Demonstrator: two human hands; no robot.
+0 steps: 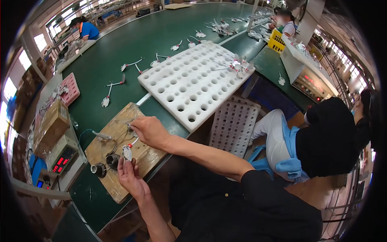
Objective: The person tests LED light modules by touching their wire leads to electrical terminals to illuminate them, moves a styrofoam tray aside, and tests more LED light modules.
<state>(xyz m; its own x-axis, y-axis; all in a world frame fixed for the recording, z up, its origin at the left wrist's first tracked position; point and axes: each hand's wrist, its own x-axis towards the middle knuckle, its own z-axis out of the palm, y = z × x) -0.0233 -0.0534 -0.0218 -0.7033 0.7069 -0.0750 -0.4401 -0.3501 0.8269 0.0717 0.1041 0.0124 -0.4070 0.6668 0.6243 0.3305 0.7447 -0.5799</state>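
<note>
Between the fingertips of my left hand (132, 182) is a small silver-white part (127, 153) with a red piece and a short white wire at its top. My right hand (150, 131) is closed in a pinch just above it, near the wire's end; the tiny thing at its fingertips is too small to make out. Both hands are over a tape-wrapped wooden board (119, 189). Two dark round fittings, a socket-like one (97, 170) and a black one (112, 161), lie left of my left hand. A clear connector (102, 137) on a thin cable lies at the board's far edge.
A white tray with holes (177, 86) lies beyond the board, several wired parts (238, 64) on its far corner. More wired parts (106, 101) lie on the green table (100, 56). A meter (64, 157) stands left; a co-worker (318, 137) sits right.
</note>
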